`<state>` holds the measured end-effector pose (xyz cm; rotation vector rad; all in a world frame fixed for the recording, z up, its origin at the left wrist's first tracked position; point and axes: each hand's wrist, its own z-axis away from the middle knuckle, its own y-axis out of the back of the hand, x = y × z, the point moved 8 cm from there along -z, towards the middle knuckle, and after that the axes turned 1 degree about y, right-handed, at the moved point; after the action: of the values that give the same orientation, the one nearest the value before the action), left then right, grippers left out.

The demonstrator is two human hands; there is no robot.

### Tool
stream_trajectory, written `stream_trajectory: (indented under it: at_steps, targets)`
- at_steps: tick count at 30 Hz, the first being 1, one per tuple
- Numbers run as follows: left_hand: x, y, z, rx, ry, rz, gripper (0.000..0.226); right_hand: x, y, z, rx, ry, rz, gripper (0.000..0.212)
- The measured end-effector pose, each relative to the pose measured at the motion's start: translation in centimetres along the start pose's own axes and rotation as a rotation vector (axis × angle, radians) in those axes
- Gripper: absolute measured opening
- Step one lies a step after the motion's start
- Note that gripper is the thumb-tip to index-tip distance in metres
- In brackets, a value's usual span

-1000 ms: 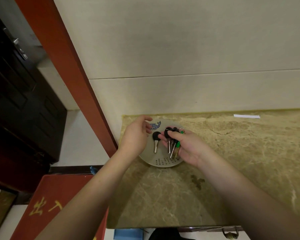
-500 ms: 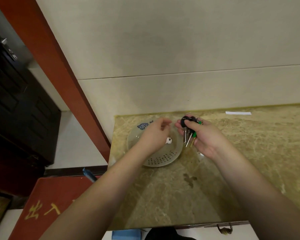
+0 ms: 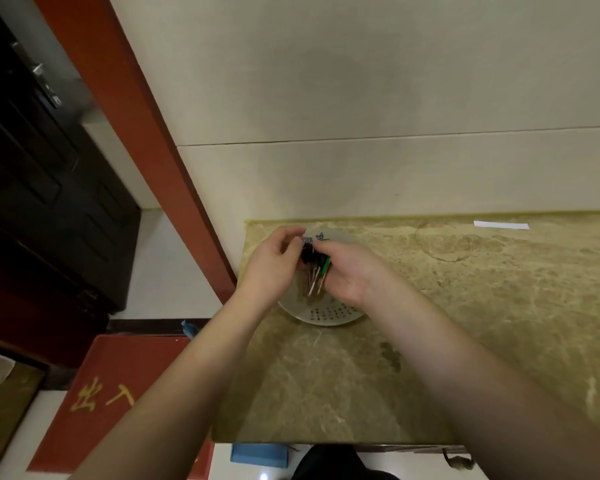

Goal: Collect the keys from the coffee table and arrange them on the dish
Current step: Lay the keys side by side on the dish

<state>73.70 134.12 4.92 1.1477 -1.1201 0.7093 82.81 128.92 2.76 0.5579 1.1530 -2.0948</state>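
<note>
Head view: a bunch of black- and green-headed metal keys (image 3: 315, 268) is held above a round pale ceramic dish (image 3: 329, 315), which sits near the far left corner of a beige marble-patterned tabletop (image 3: 465, 306). The right hand (image 3: 350, 275) is curled around the bunch, the key heads pinched at its fingertips and the silver blades hanging down across its palm. The left hand (image 3: 274, 265) is brought in from the left, its thumb and fingers narrowed to a pinch at the black heads at the top of the bunch; whether one key is gripped cannot be told. Most of the dish is covered by both hands, and only its near rim with rows of small dark marks is seen. A white paper strip (image 3: 501, 224) lies at the far edge, well apart from the dish.
</note>
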Motion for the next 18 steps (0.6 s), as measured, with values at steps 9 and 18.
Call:
stream_trajectory:
  at_steps: [9,18]
  targets:
    - [-0.8,1.2,0.5,0.003,-0.051,-0.157,0.031,-1.0,-1.6,0.2,0.045,-0.031,0.082,0.021]
    - [-0.2,-1.4,0.9,-0.177,-0.241,-0.543,0.053,-4.1,2.8,2.3,-0.003,0.034,0.165,0.038]
